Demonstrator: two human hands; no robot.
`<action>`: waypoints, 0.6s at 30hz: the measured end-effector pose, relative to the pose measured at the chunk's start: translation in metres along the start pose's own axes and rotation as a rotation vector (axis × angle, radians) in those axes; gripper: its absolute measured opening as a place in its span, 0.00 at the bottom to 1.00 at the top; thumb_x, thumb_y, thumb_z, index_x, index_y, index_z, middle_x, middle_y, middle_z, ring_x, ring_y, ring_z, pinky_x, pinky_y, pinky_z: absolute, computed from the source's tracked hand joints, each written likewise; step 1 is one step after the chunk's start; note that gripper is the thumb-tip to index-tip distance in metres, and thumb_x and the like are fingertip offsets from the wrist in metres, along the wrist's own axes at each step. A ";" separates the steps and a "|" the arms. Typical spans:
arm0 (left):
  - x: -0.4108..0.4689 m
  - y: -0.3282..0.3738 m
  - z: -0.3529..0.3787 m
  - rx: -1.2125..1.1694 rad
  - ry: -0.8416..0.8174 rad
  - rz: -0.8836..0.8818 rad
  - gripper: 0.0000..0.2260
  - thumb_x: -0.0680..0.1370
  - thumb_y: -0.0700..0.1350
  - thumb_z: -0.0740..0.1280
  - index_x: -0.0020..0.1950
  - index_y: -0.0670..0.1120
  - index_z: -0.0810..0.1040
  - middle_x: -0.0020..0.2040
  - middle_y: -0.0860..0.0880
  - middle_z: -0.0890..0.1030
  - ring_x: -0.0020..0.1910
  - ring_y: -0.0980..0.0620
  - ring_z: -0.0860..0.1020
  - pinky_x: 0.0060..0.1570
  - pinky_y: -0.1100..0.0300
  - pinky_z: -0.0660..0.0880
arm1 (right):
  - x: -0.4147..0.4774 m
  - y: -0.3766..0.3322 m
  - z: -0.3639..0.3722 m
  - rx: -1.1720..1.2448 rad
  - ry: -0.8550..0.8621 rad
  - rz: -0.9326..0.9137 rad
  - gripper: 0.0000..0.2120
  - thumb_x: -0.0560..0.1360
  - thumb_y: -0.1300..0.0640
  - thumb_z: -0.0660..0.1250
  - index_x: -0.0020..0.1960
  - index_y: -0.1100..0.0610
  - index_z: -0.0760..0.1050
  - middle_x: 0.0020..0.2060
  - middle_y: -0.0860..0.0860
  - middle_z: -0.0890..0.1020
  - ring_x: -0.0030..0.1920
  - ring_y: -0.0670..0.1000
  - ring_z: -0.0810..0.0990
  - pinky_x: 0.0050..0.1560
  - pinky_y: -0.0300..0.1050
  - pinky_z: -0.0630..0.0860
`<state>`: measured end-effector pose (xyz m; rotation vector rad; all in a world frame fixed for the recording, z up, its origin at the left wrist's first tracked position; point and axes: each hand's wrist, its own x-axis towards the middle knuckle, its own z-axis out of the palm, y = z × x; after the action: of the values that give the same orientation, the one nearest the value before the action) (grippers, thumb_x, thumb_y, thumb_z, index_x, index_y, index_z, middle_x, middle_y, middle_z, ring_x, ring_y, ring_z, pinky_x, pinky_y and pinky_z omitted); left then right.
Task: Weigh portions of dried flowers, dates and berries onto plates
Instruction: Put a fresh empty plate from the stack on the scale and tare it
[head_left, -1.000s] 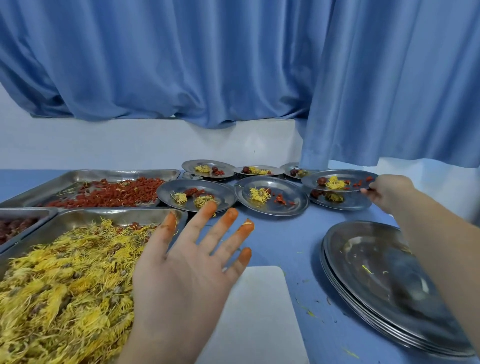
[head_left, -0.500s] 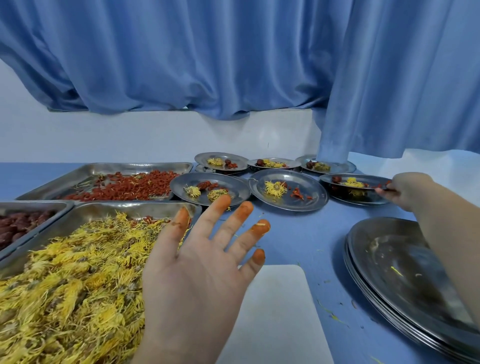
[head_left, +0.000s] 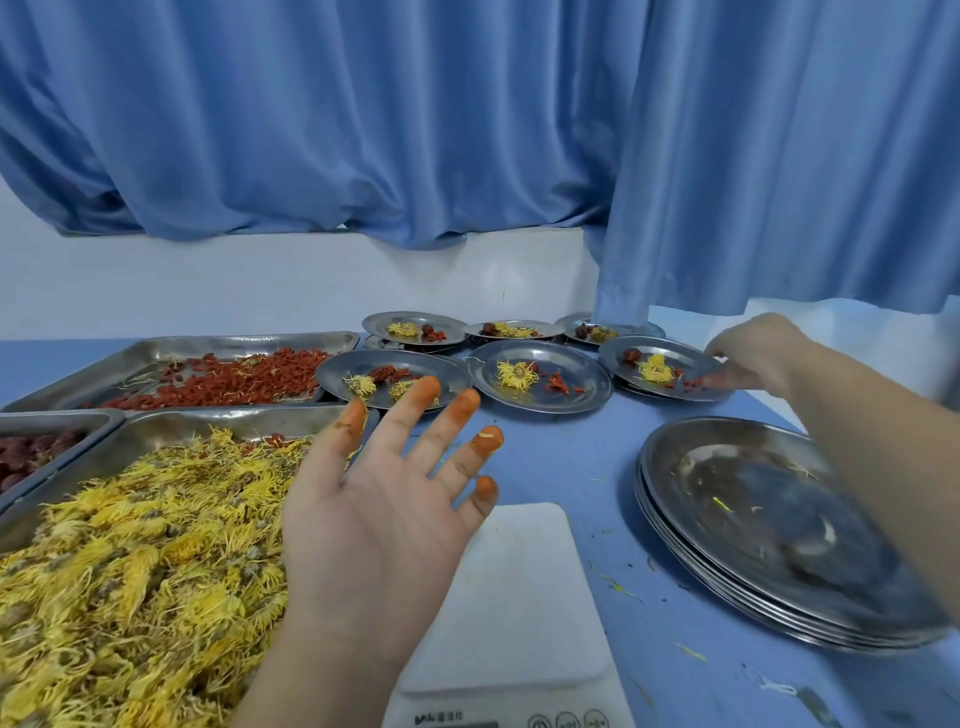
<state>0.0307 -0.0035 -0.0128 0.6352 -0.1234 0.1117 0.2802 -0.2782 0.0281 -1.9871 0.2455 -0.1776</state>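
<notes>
Two hands: left hand (head_left: 384, 525) spreads wide (orange fingertips (head_left: 429, 388)), holding nothing; right hand (head_left: 758, 353) pinches the rim of a filled plate (head_left: 687, 357).

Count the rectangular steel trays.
3, all left: rectangular steel tray of red berries at rear, tray of dark dates at frame edge, tray of yellow dried flowers nearest. Others may lie off-frame.
</notes>
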 end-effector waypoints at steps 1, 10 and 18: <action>0.000 0.000 0.000 -0.001 0.002 0.002 0.21 0.73 0.58 0.64 0.57 0.47 0.84 0.57 0.44 0.82 0.47 0.43 0.82 0.42 0.53 0.75 | -0.007 -0.003 -0.001 -0.040 -0.031 -0.025 0.04 0.73 0.68 0.65 0.43 0.61 0.73 0.46 0.61 0.79 0.40 0.58 0.80 0.44 0.47 0.82; 0.000 -0.007 0.001 0.041 -0.024 -0.015 0.18 0.76 0.58 0.61 0.56 0.47 0.80 0.54 0.45 0.82 0.43 0.45 0.81 0.44 0.52 0.71 | -0.151 0.026 -0.019 -0.290 -0.167 -0.522 0.04 0.72 0.55 0.69 0.38 0.50 0.79 0.32 0.45 0.83 0.32 0.45 0.81 0.35 0.42 0.77; -0.003 -0.012 0.007 0.103 -0.056 -0.009 0.19 0.73 0.57 0.62 0.57 0.47 0.79 0.51 0.45 0.82 0.41 0.46 0.80 0.44 0.52 0.70 | -0.197 0.062 -0.022 -0.802 -0.198 -0.770 0.07 0.74 0.47 0.64 0.39 0.47 0.70 0.38 0.44 0.77 0.40 0.49 0.75 0.42 0.48 0.75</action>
<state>0.0287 -0.0171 -0.0149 0.7416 -0.1700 0.0923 0.0790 -0.2734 -0.0218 -2.7886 -0.6999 -0.4134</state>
